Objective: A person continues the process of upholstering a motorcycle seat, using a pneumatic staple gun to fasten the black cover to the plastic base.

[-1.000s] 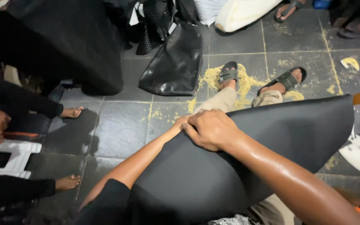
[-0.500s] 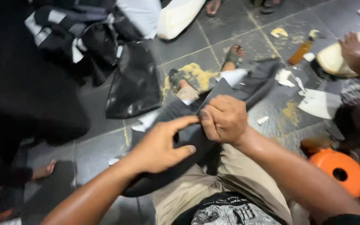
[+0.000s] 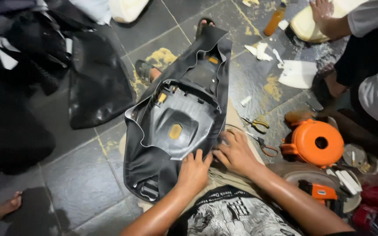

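Observation:
A motorcycle seat [image 3: 178,118] lies upside down across my lap, its grey plastic base up, with loose black cover material [image 3: 138,164] folded around its edges. My left hand [image 3: 193,170] presses on the cover at the seat's near edge, fingers spread over the black material. Beside it, my right hand [image 3: 235,153] grips the cover edge at the seat's near right corner. The two hands almost touch. My sandalled feet [image 3: 145,70] show beyond the seat's far end.
An orange round tool [image 3: 316,142] and an orange stapler-like tool [image 3: 320,191] sit at my right, with scissors [image 3: 257,124] and pliers [image 3: 265,146] on the floor. Another person [image 3: 364,57] sits at the upper right. Black cover sheets [image 3: 97,83] lie at the left on dark tiles.
The black cover that hid the seat is now turned over, exposing the grey plastic underside. My hands have moved from the top of the cover to the seat's near edge.

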